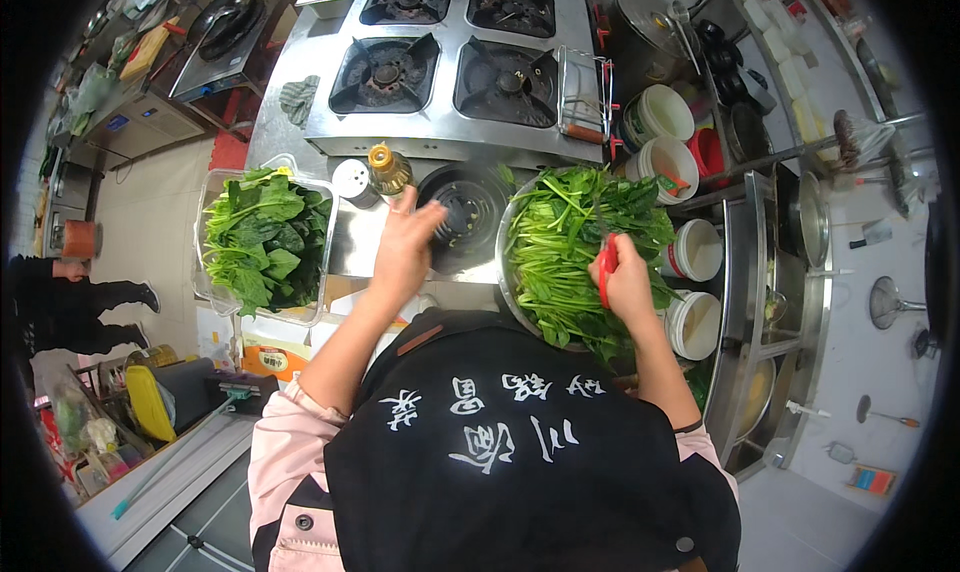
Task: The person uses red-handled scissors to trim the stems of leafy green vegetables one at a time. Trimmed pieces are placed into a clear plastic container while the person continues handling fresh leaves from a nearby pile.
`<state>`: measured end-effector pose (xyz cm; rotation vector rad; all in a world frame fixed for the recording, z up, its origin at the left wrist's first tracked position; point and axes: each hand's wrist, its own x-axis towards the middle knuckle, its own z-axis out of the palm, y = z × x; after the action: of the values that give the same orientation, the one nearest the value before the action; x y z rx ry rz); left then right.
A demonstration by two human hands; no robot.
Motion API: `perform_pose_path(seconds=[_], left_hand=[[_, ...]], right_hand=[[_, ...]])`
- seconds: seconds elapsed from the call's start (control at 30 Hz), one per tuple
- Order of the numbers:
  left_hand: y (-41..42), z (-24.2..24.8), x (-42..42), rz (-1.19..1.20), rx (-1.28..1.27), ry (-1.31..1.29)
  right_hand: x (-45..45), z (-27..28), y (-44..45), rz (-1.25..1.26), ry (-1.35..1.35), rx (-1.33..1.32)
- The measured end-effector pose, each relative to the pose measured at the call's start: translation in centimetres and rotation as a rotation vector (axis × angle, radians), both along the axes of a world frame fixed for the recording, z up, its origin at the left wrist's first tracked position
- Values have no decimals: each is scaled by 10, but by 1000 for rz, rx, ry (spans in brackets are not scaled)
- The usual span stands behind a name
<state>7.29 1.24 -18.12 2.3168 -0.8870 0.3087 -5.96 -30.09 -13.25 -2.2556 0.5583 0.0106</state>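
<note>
My left hand (405,253) is raised over the steel counter, blurred, its fingers apart and nothing in it. It is close to a glass bottle with a yellow cap (390,171) and a black round basin (480,251) with scraps in the bottom. Red-handled scissors (605,276) are in my right hand (628,285), their blades reaching up among the leaves. Beneath them, long-stemmed leafy greens (551,261) fill a metal bowl (502,249) and hang over its rim. More leafy greens (262,231) are heaped in a clear plastic container (328,249) on the left.
A white shaker (352,182) stands beside the bottle. Behind the counter is a gas stove (450,126) with several burners. White buckets (664,163) line the right side. A person (67,302) stands at the far left.
</note>
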Motion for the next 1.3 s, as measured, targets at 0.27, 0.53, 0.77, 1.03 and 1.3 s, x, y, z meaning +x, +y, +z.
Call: perform_pose_path(seconds=[0.27, 0.53, 0.77, 1.03, 1.3], left_hand=[[-67, 1, -63, -401, 230, 364], [-108, -9, -86, -363, 577, 277], [-126, -28, -102, -131, 553, 358], [-114, 42, -104, -113, 180, 508], [-116, 92, -104, -117, 83, 412]], right_hand=[[-30, -22, 19, 180, 109, 122], [-17, -46, 17, 289, 229, 165], [-2, -40, 1, 249, 324, 507], [-14, 25, -6, 472, 163, 98], [-17, 53, -33, 444, 86, 153]])
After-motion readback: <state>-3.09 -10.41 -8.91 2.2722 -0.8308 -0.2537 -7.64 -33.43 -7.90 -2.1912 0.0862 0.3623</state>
